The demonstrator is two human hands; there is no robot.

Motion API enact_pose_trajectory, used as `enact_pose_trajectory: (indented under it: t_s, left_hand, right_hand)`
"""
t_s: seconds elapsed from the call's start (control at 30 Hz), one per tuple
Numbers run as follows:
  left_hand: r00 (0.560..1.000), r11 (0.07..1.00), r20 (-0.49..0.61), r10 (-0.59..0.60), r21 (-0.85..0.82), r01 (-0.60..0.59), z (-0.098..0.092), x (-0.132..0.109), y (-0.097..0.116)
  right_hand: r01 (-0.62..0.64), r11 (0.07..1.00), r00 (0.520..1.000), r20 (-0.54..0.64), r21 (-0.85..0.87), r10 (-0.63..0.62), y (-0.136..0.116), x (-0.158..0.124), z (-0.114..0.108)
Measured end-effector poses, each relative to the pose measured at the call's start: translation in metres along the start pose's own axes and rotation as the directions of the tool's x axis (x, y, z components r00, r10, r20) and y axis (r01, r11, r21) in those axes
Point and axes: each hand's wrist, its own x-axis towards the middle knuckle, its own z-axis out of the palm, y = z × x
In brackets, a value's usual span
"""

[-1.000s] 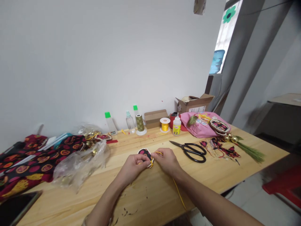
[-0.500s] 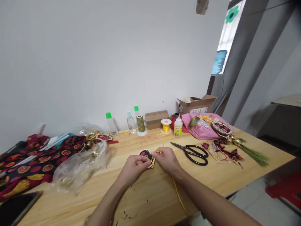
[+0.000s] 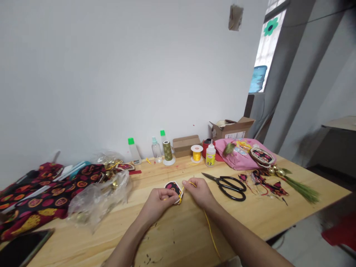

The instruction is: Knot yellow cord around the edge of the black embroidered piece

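My left hand [image 3: 158, 202] is closed on a small black patch with pink spots and a white edge [image 3: 172, 186], held just above the wooden table [image 3: 178, 230]. My right hand [image 3: 198, 192] pinches a yellow cord [image 3: 210, 231] right beside the patch. The cord loops at my fingertips and trails back along my right forearm toward the table's near edge. Both hands meet at the middle of the table.
Black scissors [image 3: 229, 184] lie right of my hands. Behind stand glue [image 3: 210, 155], a yellow cord spool [image 3: 196, 153], a green thread cone [image 3: 167, 151] and small bottles. Patterned fabric [image 3: 41, 193] and a clear plastic bag [image 3: 97, 200] lie left; a pink pouch [image 3: 240, 152] and tassel ornaments [image 3: 278, 178] lie right.
My hands stay together on the patch and cord, with only small finger movement. The view has tilted slightly, shifting everything a little down and right.
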Motion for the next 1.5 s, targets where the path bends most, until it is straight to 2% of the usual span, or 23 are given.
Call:
enact_pose_trajectory:
  t_s: [0.1,0.17,0.23,0.3,0.4,0.57,0.67,0.77,0.87,0.93,1.03,1.13,1.2,1.27,1.37,1.5]
  left_hand:
    - [0.999,0.992,0.014,0.046,0.116,-0.047,0.0,-0.002,0.003]
    - [0.997,0.986,0.017,0.079,0.148,-0.08,0.0,-0.002,0.003]
    - [0.995,0.987,0.018,0.103,0.119,-0.105,0.0,-0.002,0.003]
    - [0.994,0.993,0.025,0.106,0.049,-0.107,0.001,-0.002,0.002]
    - [0.996,0.994,-0.014,0.088,-0.066,-0.088,0.001,-0.001,-0.001]
    - [0.995,0.981,-0.055,0.081,-0.17,-0.089,0.0,0.0,-0.006]
    - [0.993,0.982,-0.108,0.049,-0.177,-0.067,0.002,-0.001,-0.007]
    - [0.989,0.988,-0.142,0.04,-0.142,-0.06,0.005,-0.004,-0.005]
    - [0.983,0.994,-0.181,0.036,-0.097,-0.054,0.011,-0.006,-0.001]
    - [0.972,0.994,-0.23,0.036,-0.096,-0.059,0.015,-0.007,0.001]
    - [0.956,0.989,-0.289,0.046,-0.121,-0.084,0.019,-0.007,0.0]
    - [0.945,0.98,-0.32,0.066,-0.158,-0.122,0.02,-0.007,-0.004]
    - [0.942,0.971,-0.333,0.046,-0.205,-0.12,0.02,-0.007,-0.006]
    - [0.952,0.953,-0.306,0.02,-0.281,-0.111,0.019,-0.009,-0.007]
    - [0.969,0.928,-0.244,0.045,-0.349,-0.131,0.017,-0.011,-0.009]
    - [0.972,0.927,-0.227,0.06,-0.347,-0.138,0.013,-0.008,-0.012]
  right_hand:
    - [-0.196,0.929,0.976,0.15,0.314,0.156,-0.009,-0.001,-0.003]
    - [-0.373,0.802,0.914,0.331,0.466,0.233,-0.012,-0.002,-0.004]
    - [-0.49,0.673,0.853,0.463,0.554,0.239,-0.012,-0.002,-0.005]
    - [-0.543,0.568,0.828,0.508,0.618,0.238,-0.009,-0.001,-0.006]
    - [-0.595,0.419,0.802,0.533,0.685,0.267,-0.004,0.002,-0.007]
    - [-0.706,0.175,0.706,0.662,0.686,0.251,-0.004,0.005,-0.006]
    - [-0.768,0.085,0.636,0.741,0.635,0.216,-0.006,0.004,-0.003]
    - [-0.789,0.057,0.609,0.768,0.611,0.197,-0.008,0.002,-0.001]
    - [-0.79,0.11,0.612,0.765,0.603,0.202,-0.012,-0.003,-0.001]
    - [-0.778,0.205,0.627,0.752,0.594,0.201,-0.015,-0.006,0.001]
    - [-0.684,0.416,0.705,0.688,0.598,0.17,-0.017,-0.01,0.006]
    - [-0.562,0.654,0.767,0.615,0.506,0.183,-0.014,-0.012,0.015]
    - [-0.367,0.804,0.844,0.53,0.467,0.078,-0.011,-0.013,0.02]
    - [-0.122,0.901,0.903,0.424,0.417,-0.074,-0.009,-0.013,0.022]
    - [0.13,0.959,0.91,0.353,0.253,-0.216,-0.009,-0.016,0.019]
    - [0.349,0.937,0.896,0.292,0.006,-0.335,-0.011,-0.021,0.015]
